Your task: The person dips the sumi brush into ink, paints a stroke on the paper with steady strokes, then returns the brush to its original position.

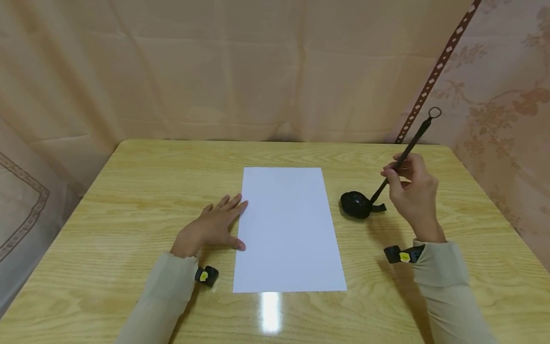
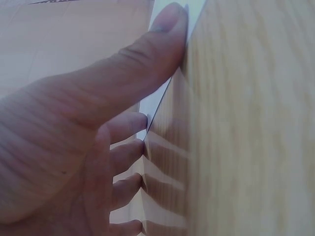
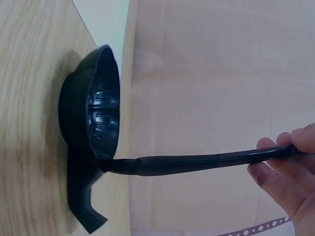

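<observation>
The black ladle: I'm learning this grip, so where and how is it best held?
Probably by its slim handle, from the right: it slants up and rightward from the bowl, clear of the table, leaving room for fingers; the right hand pinches it there.

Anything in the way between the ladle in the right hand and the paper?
Nothing visible stands between the ladle and the paper; only a strip of table separates them. The left hand is at the paper's far edge from the ladle, outside that gap.
</observation>
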Demonstrator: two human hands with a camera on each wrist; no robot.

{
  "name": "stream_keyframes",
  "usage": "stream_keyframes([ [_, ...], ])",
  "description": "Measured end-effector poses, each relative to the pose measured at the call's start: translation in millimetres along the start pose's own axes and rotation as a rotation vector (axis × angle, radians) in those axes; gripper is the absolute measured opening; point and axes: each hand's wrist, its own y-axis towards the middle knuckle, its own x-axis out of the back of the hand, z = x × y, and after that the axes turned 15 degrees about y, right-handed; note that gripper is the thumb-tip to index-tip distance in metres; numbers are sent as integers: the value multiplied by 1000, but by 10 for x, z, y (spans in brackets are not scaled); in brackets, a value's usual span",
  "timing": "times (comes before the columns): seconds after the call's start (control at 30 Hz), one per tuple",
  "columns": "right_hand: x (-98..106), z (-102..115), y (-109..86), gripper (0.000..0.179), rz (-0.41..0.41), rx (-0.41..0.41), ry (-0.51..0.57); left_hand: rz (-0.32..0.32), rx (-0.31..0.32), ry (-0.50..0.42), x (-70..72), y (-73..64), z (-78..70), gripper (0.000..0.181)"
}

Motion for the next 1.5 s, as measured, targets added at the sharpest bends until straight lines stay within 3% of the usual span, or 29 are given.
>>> stream_keyframes([
  [0.77,48,-18,-9,29,-106,-3,-34,0,-3,1,3,14,-13,105],
  [1.03,24,-2,-4,26,-27,-9,-16,4,-6,-1,-5,20,-13,106],
  [1.5,-11,25,-17,23,-9,-6,28,-4,-1,-4,0,-4,-7,107],
])
